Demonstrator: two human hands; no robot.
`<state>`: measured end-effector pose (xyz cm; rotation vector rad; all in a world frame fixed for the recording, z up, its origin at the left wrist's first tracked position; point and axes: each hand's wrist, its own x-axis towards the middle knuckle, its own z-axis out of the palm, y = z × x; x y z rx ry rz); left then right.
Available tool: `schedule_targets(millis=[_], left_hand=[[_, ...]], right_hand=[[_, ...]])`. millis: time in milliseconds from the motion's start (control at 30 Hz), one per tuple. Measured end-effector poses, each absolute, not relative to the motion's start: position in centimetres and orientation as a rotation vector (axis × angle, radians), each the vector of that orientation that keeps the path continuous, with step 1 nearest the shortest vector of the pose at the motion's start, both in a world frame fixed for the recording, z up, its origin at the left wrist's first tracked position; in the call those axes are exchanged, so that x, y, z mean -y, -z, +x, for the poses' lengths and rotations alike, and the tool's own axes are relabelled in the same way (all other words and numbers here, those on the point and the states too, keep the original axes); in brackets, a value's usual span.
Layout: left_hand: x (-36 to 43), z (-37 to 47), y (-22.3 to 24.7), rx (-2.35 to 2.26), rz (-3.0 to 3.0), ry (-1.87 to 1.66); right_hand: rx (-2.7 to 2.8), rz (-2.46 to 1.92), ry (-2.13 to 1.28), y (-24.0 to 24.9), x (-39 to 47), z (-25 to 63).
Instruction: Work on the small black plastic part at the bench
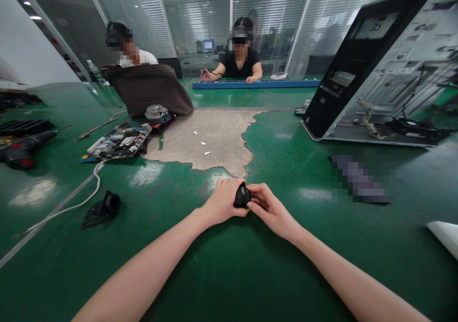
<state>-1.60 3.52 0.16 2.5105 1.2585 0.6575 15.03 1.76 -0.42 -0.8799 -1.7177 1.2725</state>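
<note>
a glass wall (200,26) with blinds stands behind a green bench (222,274), where a rough-edged bare patch (222,131) shows brownish grey. near its front edge you have a small black piece (242,196) held up between your hands. your left grip (223,200) is clamped on it, and your right grip (272,210) pinches its right side. to your left lie a flared black part (102,210), a pale cable (96,181), a circuit board (123,142) and a drill (26,150); to your right, an open computer case (368,64). across from you, a person in a black top (241,64) sits at a long blue bar (250,84).
</note>
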Motion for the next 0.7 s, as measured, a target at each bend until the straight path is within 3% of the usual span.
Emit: schedule_targets(millis=[700], left_hand=[[-3.17, -1.61, -0.28, -1.247, 2.537, -0.679]], right_hand=[[1.660, -0.956, -1.281, 0.36, -1.72, 14.95]])
